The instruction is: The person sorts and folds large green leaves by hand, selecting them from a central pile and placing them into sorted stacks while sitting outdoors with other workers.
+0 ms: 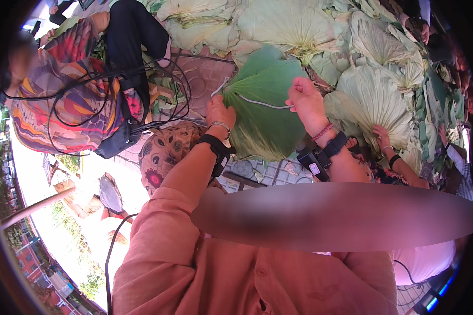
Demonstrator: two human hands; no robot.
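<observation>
A large green lotus leaf (266, 118) hangs in front of me, its veins fanning out from the upper left. My left hand (220, 114) pinches the leaf's left edge close to where the veins meet. A thin grey-white cord (262, 103) runs across the leaf's face from near that spot to my right hand (305, 96), whose fingers are closed on it. Another pale length of cord rises just above my left fingers; whether both lengths join behind the leaf is hidden. Both wrists carry black strapped devices.
Pale, drying lotus leaves (287, 27) lie spread over the paving ahead and right. A person in a patterned top (67, 102) sits at left, with looped black cables (181, 86) beside them. Another person's hand (381, 136) touches a pale leaf at right.
</observation>
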